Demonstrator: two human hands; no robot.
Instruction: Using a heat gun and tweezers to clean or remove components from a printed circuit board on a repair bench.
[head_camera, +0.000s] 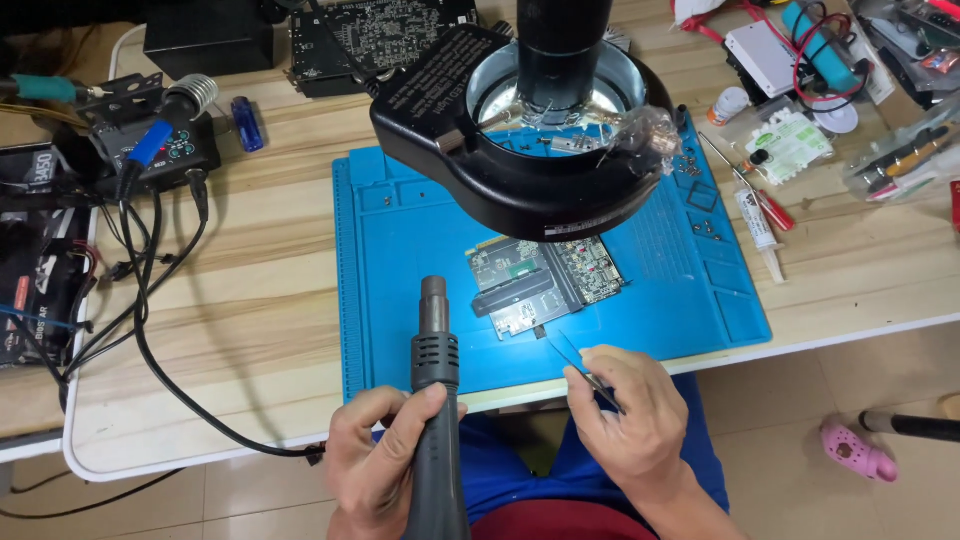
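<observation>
Left hand (378, 460) wrapped tight round grey hot-air gun (436, 400), nozzle aimed up toward circuit board (540, 282). Right hand (628, 415) pinched on thin tweezers (578, 362), tips just short of board's near edge. Board green, with dark metal shields, flat on blue work mat (400, 290). Black ring lamp (520, 130) overhanging board's far part. Off left on wooden table (260, 250): soldering station (160, 140), black cables.
</observation>
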